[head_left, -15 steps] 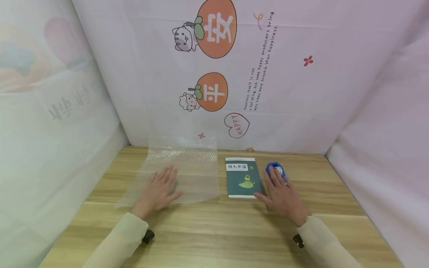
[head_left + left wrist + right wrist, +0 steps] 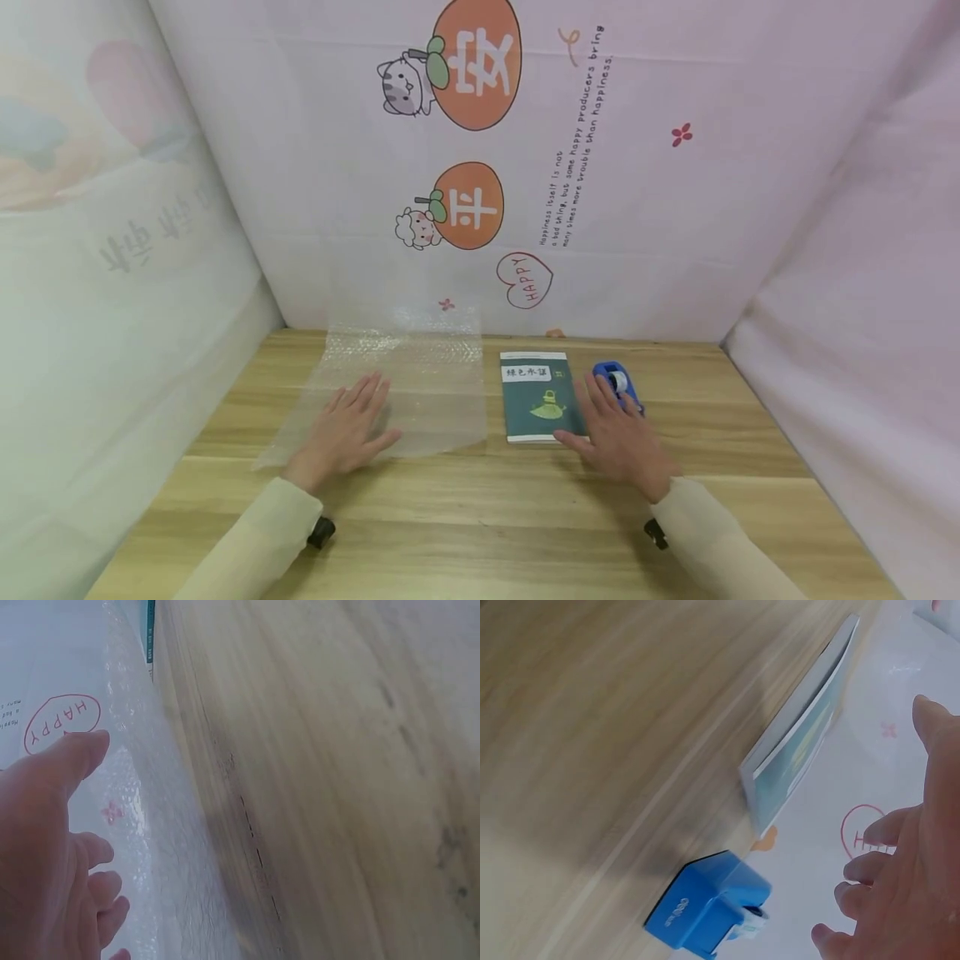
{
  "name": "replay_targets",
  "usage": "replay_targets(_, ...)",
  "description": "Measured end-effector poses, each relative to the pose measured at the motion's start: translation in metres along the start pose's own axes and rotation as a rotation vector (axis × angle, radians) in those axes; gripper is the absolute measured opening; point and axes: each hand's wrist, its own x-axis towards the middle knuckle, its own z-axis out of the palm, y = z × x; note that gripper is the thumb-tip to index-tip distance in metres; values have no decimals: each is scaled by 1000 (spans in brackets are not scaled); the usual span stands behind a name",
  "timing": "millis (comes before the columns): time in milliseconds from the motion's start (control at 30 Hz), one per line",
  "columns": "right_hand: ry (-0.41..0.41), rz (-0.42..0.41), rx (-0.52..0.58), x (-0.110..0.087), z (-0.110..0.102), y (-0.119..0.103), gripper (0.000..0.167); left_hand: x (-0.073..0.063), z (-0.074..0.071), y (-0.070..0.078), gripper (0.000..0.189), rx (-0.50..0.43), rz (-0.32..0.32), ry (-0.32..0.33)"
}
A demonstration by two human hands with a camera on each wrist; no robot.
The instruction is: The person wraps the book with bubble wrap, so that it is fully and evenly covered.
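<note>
My left hand (image 2: 348, 433), fingers spread, hovers over a sheet of clear bubble wrap (image 2: 435, 408) on the left half of the table. In the left wrist view the bubble wrap (image 2: 176, 847) lies below the hand (image 2: 45, 840). My right hand (image 2: 618, 433) is spread above the gap between a green booklet (image 2: 528, 412) and a blue tape dispenser (image 2: 633, 392), holding nothing. The right wrist view shows the booklet (image 2: 799, 746) and the tape dispenser (image 2: 705, 904) apart from the hand (image 2: 907, 877). The booklet has a white title label and a yellow-green drawing.
A wooden table (image 2: 480, 533) carries everything. White printed cloth (image 2: 637, 208) rises behind its far edge, and more cloth hangs along the left and right sides. A dark band (image 2: 321, 533) shows at the left sleeve, another (image 2: 656, 533) at the right.
The right hand has shifted slightly left, uncovering more of the tape dispenser and overlapping the booklet's edge more. The whole view has drifted a little; the left hand stays over the bubble wrap.
</note>
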Motion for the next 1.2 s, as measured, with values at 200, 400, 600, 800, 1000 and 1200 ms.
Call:
replay_targets(200,-29,-31,52,5,-4,-13,94,-2,-2,-2,84,4,0,-15)
replay_targets(400,-47,-73,69,13,-2,-28,91,-7,-6,-5,85,-9,6,-37)
replay_targets(600,-80,-127,83,25,0,-49,88,-14,-7,-14,84,-1,8,-15)
replay_targets(800,-115,-163,86,38,2,-76,86,-23,-7,-25,83,-12,-8,-26)
replay_targets(1000,-94,-222,39,50,9,-100,85,-31,-7,-33,81,-17,7,-19)
replay_targets(1200,-115,-242,57,59,19,-115,84,-39,-6,-37,81,-50,11,-42)
